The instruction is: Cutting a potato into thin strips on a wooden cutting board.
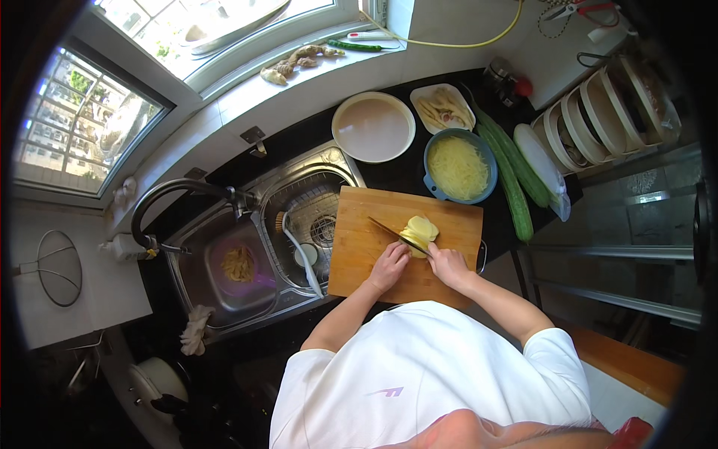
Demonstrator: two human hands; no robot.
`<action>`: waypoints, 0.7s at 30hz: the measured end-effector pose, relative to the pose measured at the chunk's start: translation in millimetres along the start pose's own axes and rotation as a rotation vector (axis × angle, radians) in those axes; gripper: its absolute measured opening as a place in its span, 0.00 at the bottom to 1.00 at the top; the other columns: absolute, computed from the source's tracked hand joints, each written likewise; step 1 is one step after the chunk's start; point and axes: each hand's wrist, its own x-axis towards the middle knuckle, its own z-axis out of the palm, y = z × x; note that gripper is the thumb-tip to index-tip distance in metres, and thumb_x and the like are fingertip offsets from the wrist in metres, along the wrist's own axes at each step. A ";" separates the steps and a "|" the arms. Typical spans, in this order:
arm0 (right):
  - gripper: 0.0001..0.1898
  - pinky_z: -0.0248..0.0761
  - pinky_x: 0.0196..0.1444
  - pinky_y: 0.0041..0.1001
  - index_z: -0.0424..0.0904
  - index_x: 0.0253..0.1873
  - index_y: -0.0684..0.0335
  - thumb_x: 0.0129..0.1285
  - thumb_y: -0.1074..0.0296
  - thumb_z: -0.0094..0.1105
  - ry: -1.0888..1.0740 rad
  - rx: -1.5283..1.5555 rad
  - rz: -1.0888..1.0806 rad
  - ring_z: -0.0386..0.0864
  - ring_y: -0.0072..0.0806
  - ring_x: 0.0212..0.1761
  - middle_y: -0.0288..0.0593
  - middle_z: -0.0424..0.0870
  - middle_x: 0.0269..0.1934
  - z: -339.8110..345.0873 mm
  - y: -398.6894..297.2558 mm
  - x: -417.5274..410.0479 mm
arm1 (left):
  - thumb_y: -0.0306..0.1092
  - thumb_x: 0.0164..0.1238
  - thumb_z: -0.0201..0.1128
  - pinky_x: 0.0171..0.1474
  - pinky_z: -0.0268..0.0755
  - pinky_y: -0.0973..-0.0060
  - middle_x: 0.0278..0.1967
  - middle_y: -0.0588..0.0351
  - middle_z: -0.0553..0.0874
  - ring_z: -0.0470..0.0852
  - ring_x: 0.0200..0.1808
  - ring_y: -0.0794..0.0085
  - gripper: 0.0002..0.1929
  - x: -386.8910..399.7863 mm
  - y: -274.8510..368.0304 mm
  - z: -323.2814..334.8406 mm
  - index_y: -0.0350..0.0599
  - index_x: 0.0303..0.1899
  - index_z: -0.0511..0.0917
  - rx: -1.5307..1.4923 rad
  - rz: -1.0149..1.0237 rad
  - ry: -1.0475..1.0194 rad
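On the wooden cutting board (370,247) lies a pile of pale yellow slices (422,228), likely potato, fanned over one another. My right hand (450,268) grips a kitchen knife (383,225), whose blade points to the upper left and crosses the slices. The handle is mostly hidden under my fingers. My left hand (389,264) rests at the near side of the blade, fingertips bent against the lower edge of the slices. Whether its fingers pinch a piece cannot be made out.
A blue colander (429,182) of pale yellow shreds stands beyond the board, near a large bowl of cloudy liquid (373,127). Long green gourds (506,179) lie at right. Left is a double steel sink (269,224) with a dish brush (300,252) and a curved faucet (168,188).
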 end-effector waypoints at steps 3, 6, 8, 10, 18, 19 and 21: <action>0.09 0.76 0.34 0.53 0.71 0.46 0.64 0.68 0.66 0.58 0.011 0.000 -0.029 0.84 0.57 0.31 0.60 0.84 0.27 -20.2 -6.4 -13.0 | 0.26 0.59 0.63 0.59 0.76 0.66 0.50 0.50 0.81 0.79 0.56 0.55 0.11 -3.1 -1.3 2.5 0.40 0.44 0.80 -0.002 -0.031 -0.045; 0.09 0.76 0.34 0.54 0.72 0.47 0.65 0.68 0.67 0.56 -0.021 -0.037 -0.046 0.85 0.57 0.31 0.59 0.84 0.27 -36.9 -9.6 -24.2 | 0.26 0.59 0.63 0.59 0.76 0.66 0.49 0.50 0.81 0.79 0.56 0.56 0.11 -6.6 -0.2 5.3 0.40 0.44 0.80 -0.003 -0.070 -0.045; 0.09 0.76 0.34 0.54 0.72 0.47 0.65 0.68 0.67 0.56 -0.039 -0.065 -0.044 0.85 0.58 0.31 0.60 0.84 0.27 -37.7 -7.0 -28.2 | 0.26 0.59 0.63 0.59 0.76 0.66 0.49 0.50 0.81 0.79 0.56 0.55 0.10 -6.3 0.1 6.5 0.41 0.43 0.79 -0.010 -0.066 -0.044; 0.09 0.77 0.34 0.54 0.72 0.47 0.66 0.68 0.68 0.56 -0.044 -0.061 -0.028 0.85 0.58 0.31 0.60 0.84 0.26 -36.2 -9.2 -29.8 | 0.25 0.58 0.63 0.59 0.76 0.65 0.48 0.50 0.81 0.79 0.55 0.55 0.10 -6.9 0.4 6.1 0.40 0.43 0.80 -0.014 -0.069 -0.036; 0.10 0.77 0.35 0.53 0.73 0.47 0.66 0.68 0.66 0.57 0.012 0.008 0.033 0.85 0.58 0.32 0.60 0.84 0.27 7.3 -3.7 -3.0 | 0.23 0.56 0.64 0.58 0.76 0.63 0.47 0.50 0.82 0.79 0.54 0.53 0.10 -2.2 5.5 3.5 0.40 0.42 0.80 -0.037 -0.059 0.029; 0.10 0.77 0.35 0.53 0.73 0.47 0.66 0.68 0.66 0.58 0.015 0.010 0.030 0.85 0.58 0.32 0.60 0.85 0.27 5.4 -4.4 -2.7 | 0.23 0.56 0.64 0.58 0.76 0.63 0.47 0.50 0.82 0.80 0.54 0.53 0.10 -1.9 5.0 3.4 0.40 0.41 0.80 -0.040 -0.058 0.030; 0.11 0.77 0.35 0.53 0.73 0.47 0.66 0.68 0.66 0.58 0.021 0.008 0.007 0.85 0.58 0.31 0.60 0.85 0.27 -3.4 -6.8 -4.1 | 0.22 0.56 0.65 0.58 0.77 0.62 0.47 0.50 0.82 0.80 0.54 0.53 0.10 -0.7 2.7 2.9 0.40 0.41 0.80 -0.045 -0.058 0.036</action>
